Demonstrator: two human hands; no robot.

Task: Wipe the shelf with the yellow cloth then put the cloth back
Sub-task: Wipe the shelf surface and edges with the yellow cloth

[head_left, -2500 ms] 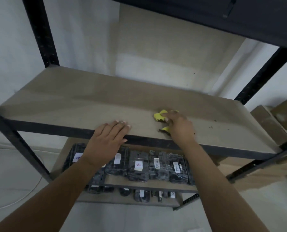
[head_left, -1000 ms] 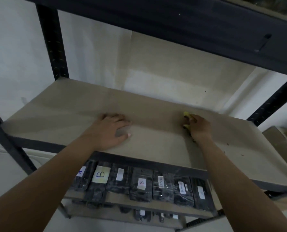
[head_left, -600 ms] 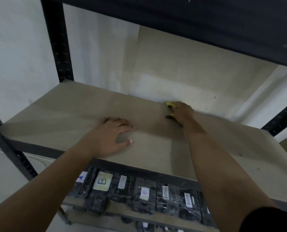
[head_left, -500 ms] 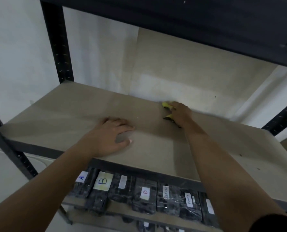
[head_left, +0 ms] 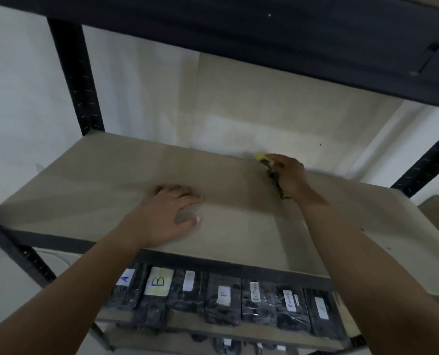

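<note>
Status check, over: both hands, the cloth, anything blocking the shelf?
Left hand flat on shelf. Right hand grips yellow cloth near back edge. No obstruction visible.

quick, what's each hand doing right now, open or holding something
Left hand: open, lying flat on the shelf, holding nothing.
Right hand: grips the yellow cloth at the back of the shelf.

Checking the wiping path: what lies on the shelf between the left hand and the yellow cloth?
Nothing: in the head view the shelf is bare between the flat left hand and the yellow cloth under the right hand.
</note>
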